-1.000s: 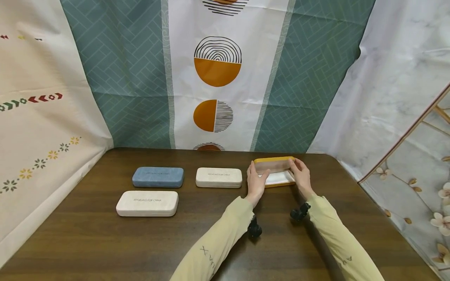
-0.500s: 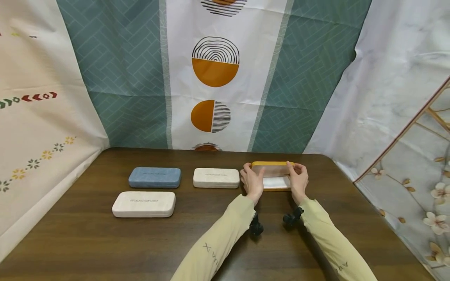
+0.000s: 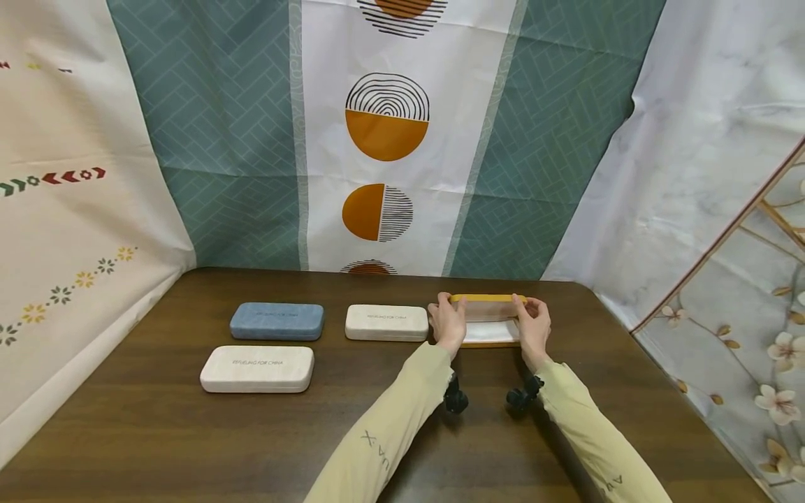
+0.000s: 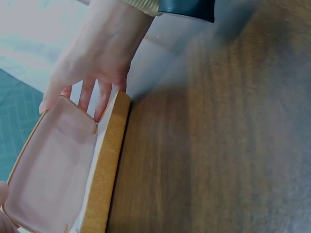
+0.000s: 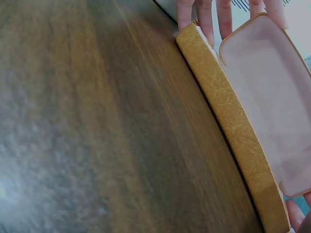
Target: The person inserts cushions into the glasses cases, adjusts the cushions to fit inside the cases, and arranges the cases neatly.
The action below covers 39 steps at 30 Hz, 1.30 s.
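A yellow glasses case [image 3: 490, 344] stands open on the wooden table, its raised lid leaning back and showing a pale pink lining [image 5: 267, 92]. My left hand [image 3: 448, 325] holds the lid's left end, thumb on the inner side and fingers behind. At the other end my right hand [image 3: 533, 328] pinches the lid the same way, with its thumb near the top corner. The left wrist view shows the right hand [image 4: 99, 58] spread around the far end of the case. White lining shows in the base, largely hidden in the wrist views.
Left of the open case lie a closed white glasses case [image 3: 386, 323], a closed blue case [image 3: 277, 321] and a longer white case [image 3: 256, 369]. A patterned curtain [image 3: 239, 140] hangs behind the table's back edge. Black wrist cameras [image 3: 455, 398] hang under the sleeves.
The yellow case has come slightly nearer and turned straighter, with its lid still raised. Both hands moved with it, and the right hand's fingers now curl behind the lid. The other cases stayed put.
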Motion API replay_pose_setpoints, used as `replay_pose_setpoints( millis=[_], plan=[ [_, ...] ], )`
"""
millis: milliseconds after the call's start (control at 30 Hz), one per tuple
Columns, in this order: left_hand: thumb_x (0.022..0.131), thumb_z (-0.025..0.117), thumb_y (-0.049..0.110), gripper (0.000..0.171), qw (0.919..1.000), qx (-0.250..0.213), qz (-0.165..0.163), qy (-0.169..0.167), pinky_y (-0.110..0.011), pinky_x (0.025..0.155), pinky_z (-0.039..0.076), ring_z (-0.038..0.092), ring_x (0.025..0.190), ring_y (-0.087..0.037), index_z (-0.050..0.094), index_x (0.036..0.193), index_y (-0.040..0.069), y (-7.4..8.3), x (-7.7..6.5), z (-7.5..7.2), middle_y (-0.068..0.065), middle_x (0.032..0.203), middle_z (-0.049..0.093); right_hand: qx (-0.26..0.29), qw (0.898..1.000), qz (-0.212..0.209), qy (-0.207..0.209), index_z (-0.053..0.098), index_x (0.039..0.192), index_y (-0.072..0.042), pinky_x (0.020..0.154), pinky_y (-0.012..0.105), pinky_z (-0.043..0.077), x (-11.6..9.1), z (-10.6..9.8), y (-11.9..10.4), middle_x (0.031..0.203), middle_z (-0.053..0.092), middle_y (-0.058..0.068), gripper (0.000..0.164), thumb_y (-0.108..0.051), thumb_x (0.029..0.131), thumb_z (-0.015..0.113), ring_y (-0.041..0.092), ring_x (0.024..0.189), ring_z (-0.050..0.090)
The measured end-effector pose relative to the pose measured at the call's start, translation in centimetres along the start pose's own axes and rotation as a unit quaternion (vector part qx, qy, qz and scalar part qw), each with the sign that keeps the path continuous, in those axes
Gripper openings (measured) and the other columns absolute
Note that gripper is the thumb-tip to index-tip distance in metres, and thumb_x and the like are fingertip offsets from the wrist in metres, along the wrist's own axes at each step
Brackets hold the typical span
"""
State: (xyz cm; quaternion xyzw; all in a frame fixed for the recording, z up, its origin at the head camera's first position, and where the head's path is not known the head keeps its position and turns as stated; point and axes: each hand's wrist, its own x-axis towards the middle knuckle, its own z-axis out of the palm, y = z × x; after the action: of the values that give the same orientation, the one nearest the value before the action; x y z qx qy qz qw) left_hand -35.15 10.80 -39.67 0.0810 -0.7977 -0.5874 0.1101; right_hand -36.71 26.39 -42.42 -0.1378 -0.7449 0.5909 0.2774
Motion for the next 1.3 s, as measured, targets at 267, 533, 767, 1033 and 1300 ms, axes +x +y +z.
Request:
replay_pose_setpoints(
  millis=[267, 533, 767, 1033, 1300],
  plan=[
    [0.091, 0.056, 0.029, 0.032, 0.9999, -0.014, -0.003, -0.004, -0.041, 0.059, 0.041, 0.045, 0.081, -0.029, 0.052, 0.116, 0.009, 0.5, -0.1, -0.6, -0.009, 0.096, 0.041, 0.023, 1.000, -0.009, -0.004, 0.050, 0.112, -0.002, 0.073, 0.025, 0.041, -0.2, 0.1, -0.3, 0.101, 0.049, 0.009, 0.055, -0.044, 0.080, 0.065, 0.019, 0.092, 0.044],
    [0.089, 0.059, 0.027, 0.029, 0.9999, -0.006, 0.009, 0.000, -0.040, 0.059, 0.042, 0.048, 0.085, -0.028, 0.055, 0.112, 0.010, 0.1, -0.4, -0.8, -0.007, 0.096, 0.045, 0.037, 0.999, 0.007, -0.031, 0.049, 0.111, 0.001, 0.076, 0.024, 0.042, -0.2, -0.4, -0.2, 0.102, 0.049, 0.010, 0.054, -0.039, 0.080, 0.067, 0.018, 0.093, 0.044],
    [0.087, 0.062, 0.024, 0.025, 0.9985, 0.012, 0.051, 0.017, -0.039, 0.063, 0.044, 0.052, 0.085, -0.028, 0.056, 0.106, 0.009, -0.8, -0.8, -0.4, -0.006, 0.095, 0.048, 0.037, 0.998, 0.006, -0.042, 0.050, 0.109, 0.006, 0.074, 0.022, 0.039, -0.1, -1.2, 0.1, 0.100, 0.050, 0.012, 0.050, -0.033, 0.082, 0.066, 0.015, 0.088, 0.044],
    [0.087, 0.063, 0.021, 0.023, 0.9977, 0.001, 0.066, -0.010, -0.036, 0.068, 0.043, 0.051, 0.080, -0.024, 0.056, 0.104, 0.007, -0.9, -1.1, -0.9, -0.008, 0.093, 0.049, 0.063, 0.997, 0.007, -0.042, 0.050, 0.109, 0.008, 0.068, 0.014, 0.043, -0.4, -1.5, 0.1, 0.098, 0.051, 0.011, 0.045, -0.023, 0.082, 0.068, 0.011, 0.084, 0.047],
    [0.085, 0.065, 0.018, 0.021, 0.9960, 0.003, 0.087, -0.017, -0.036, 0.071, 0.042, 0.051, 0.079, -0.024, 0.056, 0.099, 0.005, -0.8, -1.2, -1.4, -0.007, 0.090, 0.051, 0.052, 0.997, 0.006, -0.049, 0.050, 0.109, 0.008, 0.068, 0.014, 0.041, -0.4, -1.9, 0.0, 0.096, 0.052, 0.010, 0.045, -0.023, 0.082, 0.069, 0.011, 0.083, 0.048]
  ],
)
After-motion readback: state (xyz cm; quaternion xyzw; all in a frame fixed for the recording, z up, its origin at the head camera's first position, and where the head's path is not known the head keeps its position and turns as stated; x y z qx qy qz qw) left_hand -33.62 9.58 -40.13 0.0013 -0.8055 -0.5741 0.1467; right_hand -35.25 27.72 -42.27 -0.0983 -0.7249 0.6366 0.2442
